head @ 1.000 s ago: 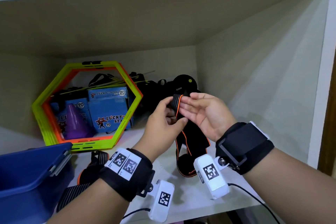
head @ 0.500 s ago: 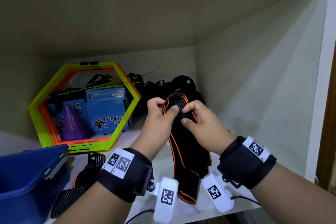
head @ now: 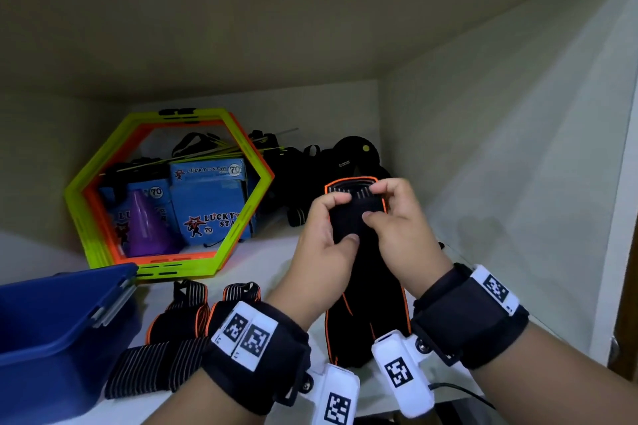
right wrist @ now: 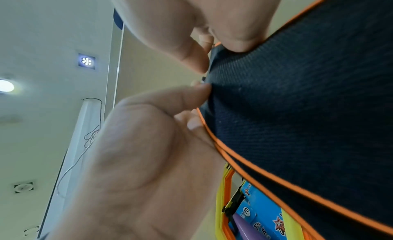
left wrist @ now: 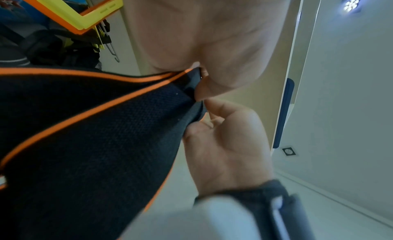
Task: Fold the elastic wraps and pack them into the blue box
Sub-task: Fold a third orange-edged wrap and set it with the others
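A black elastic wrap (head: 359, 217) with orange trim hangs upright over the white shelf (head: 276, 262), its lower end near the shelf's front. My left hand (head: 345, 217) pinches its upper left part between thumb and fingers. My right hand (head: 374, 202) pinches the upper right part. The wrist views show the wrap's mesh cloth (left wrist: 85, 134) (right wrist: 297, 101) close up with fingertips pressed into its top edge. The blue box (head: 51, 321) stands open at the lower left. Several more striped wraps (head: 179, 331) lie on the shelf beside it.
A yellow and orange hexagon frame (head: 165, 197) leans at the back left, with blue cartons (head: 210, 203) and a purple cone (head: 145, 228) behind it. Black straps and gear (head: 310, 176) are heaped at the back. The cupboard wall (head: 500, 183) is close on the right.
My right hand went from flat and open to pinching the wrap. Both hands turned the wrap's top end flat towards me and shifted their grip on it. The view has tilted down.
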Available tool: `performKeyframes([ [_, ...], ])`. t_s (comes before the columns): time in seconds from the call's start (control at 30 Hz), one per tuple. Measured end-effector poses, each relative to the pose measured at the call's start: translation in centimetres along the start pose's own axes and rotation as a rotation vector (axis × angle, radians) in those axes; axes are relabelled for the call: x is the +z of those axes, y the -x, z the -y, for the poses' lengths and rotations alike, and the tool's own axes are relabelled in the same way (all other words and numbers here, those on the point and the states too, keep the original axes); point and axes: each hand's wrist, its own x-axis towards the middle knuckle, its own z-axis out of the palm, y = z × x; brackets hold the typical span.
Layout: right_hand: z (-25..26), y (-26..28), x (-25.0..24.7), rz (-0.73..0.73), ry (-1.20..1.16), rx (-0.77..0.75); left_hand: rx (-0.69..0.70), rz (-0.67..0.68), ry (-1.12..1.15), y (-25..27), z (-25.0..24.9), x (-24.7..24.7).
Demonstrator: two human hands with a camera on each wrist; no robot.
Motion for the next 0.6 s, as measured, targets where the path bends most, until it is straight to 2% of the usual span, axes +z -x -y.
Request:
performKeyframes([
  [0.1, -0.2, 0.0, -0.6, 0.101, -0.084, 0.023, 0.003, -0.036, 0.079, -1.3, -0.5, -1.2],
  [0.27, -1.1, 1.2, -0.5, 0.261, 0.074, -0.08, 0.033, -0.092, 0.203, -3.3, -1.0, -2.6],
  [0.33, -1.5, 1.7, -0.2, 0.227, 0.055, -0.078, 0.036, -0.092, 0.203, -3.9, -1.1, -2.7],
  [0.47, -2.2, 1.5, -0.5, 0.012, 0.193, -0.103, 0.068, -0.085, 0.188, -4.9, -1.8, -3.2],
  [0.6, -2.9, 1.5, -1.9, 0.104, 0.269, -0.012, 0.075, -0.091, 0.158, -5.7, -2.2, -3.8],
])
